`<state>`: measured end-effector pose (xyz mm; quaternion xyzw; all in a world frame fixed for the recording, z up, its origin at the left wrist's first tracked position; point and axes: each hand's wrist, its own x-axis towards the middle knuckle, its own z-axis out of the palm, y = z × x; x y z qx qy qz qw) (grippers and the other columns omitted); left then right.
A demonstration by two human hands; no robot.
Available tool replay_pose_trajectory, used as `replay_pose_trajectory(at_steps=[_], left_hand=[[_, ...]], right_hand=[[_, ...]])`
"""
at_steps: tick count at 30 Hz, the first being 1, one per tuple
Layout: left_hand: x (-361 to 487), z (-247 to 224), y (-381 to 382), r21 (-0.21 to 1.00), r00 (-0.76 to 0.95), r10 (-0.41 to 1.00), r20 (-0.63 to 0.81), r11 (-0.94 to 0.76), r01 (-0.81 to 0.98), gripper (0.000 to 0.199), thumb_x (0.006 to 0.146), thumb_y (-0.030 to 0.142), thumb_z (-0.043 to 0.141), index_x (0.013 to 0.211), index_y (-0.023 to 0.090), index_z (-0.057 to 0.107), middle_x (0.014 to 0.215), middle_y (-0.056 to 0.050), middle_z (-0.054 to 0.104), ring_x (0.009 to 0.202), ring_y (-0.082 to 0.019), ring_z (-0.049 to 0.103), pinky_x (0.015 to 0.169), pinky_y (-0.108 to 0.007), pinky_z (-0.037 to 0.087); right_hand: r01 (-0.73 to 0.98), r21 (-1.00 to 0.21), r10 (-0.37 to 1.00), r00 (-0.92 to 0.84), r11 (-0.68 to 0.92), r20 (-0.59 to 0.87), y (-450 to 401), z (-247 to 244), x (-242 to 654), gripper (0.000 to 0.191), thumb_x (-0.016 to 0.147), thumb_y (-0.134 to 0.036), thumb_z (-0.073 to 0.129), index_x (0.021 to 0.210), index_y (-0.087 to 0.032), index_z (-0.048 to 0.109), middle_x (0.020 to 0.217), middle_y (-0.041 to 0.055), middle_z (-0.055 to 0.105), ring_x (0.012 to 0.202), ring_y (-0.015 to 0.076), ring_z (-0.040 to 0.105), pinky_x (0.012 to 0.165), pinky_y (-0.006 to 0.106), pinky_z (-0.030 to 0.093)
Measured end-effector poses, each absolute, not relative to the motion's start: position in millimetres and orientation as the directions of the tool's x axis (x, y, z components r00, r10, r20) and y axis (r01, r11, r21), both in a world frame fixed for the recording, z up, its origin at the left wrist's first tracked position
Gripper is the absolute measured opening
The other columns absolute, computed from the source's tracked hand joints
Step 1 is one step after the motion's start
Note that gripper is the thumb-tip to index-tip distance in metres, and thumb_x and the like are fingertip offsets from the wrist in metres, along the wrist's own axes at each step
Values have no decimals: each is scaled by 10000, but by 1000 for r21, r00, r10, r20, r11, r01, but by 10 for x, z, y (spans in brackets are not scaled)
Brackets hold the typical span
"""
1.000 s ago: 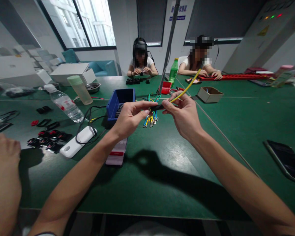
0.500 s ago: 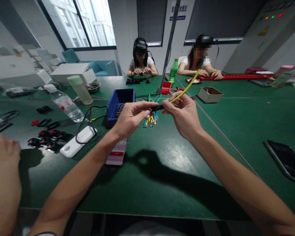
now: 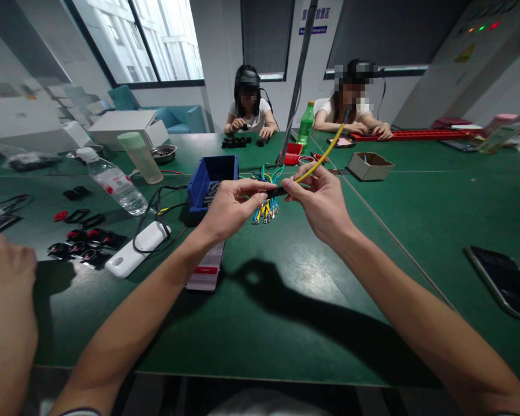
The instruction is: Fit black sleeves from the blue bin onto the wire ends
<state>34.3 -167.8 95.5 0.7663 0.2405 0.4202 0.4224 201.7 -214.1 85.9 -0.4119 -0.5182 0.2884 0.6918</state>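
Note:
Between my two hands is a small black piece [image 3: 277, 192], held above the green table [image 3: 260, 329]. My left hand [image 3: 234, 209] pinches its left end between thumb and fingers. The fingers of my right hand [image 3: 321, 202] close round its right end and the yellow wire [image 3: 329, 149], which slants up to the right. Just beyond and below the black piece lies a bundle of yellow, blue and green wires [image 3: 266, 212] with metal ends. The blue bin [image 3: 198, 184], holding dark parts, stands left of the bundle, partly behind my left hand.
A phone [image 3: 204, 276] lies below my left wrist, another phone [image 3: 505, 280] at right. To the left are a white power bank [image 3: 132, 254], a water bottle [image 3: 117, 184] and black-red parts [image 3: 86, 248]. A person's arm [image 3: 8, 306] rests far left; two people sit opposite.
My right hand has shifted slightly left along with the yellow wire, whose far end now stands more upright. My left hand has barely moved. The person opposite at centre has spread their hands apart.

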Motion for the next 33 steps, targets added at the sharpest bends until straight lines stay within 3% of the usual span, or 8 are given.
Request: replay_pose_trajectory(at_steps=[7, 14, 23, 29, 33], left_hand=[[366, 858, -1585, 878, 569, 741, 356, -475, 69, 264, 786, 285, 654, 1000, 151, 730, 847, -61, 724, 704, -139, 627, 670, -266, 511], [425, 697, -1474, 887, 597, 752, 281, -441, 138, 250, 765, 304, 654, 922, 129, 738, 768, -49, 704, 638, -123, 581, 615, -258, 475], [544, 427, -1410, 915, 520, 802, 294, -392, 89, 280, 752, 286, 648, 942, 93, 721, 774, -64, 693, 633, -118, 570, 599, -243, 439], [608, 218, -1391, 882, 510, 803, 309, -443, 163, 263, 768, 303, 625, 916, 108, 724, 687, -34, 669, 577, -112, 550, 552, -224, 414], [633, 117, -1423, 875, 472, 826, 308, -441, 201, 302, 776, 263, 609, 1025, 120, 702, 651, -24, 666, 541, -108, 543, 522, -210, 395]], right_hand=[[64, -873, 829, 289, 483, 479, -2078, 784, 2051, 369, 637, -395, 801, 782, -210, 517, 709, -40, 537, 637, 100, 546, 539, 228, 473], [163, -890, 840, 294, 425, 455, -1984, 622, 2110, 514, 601, -442, 807, 990, -249, 532, 676, -49, 577, 578, 122, 572, 515, 251, 462], [220, -899, 840, 325, 379, 434, -1890, 455, 2110, 605, 694, -361, 723, 1242, -213, 514, 701, -35, 590, 622, 130, 568, 621, 307, 489], [111, -943, 883, 329, 315, 334, -1786, 287, 2134, 705, 643, -262, 723, 1312, -188, 513, 680, -60, 548, 569, 98, 526, 607, 296, 478], [34, -960, 893, 359, 279, 273, -1734, 164, 2125, 718, 601, -267, 753, 1278, -145, 546, 664, -57, 543, 560, 85, 499, 557, 258, 440]])
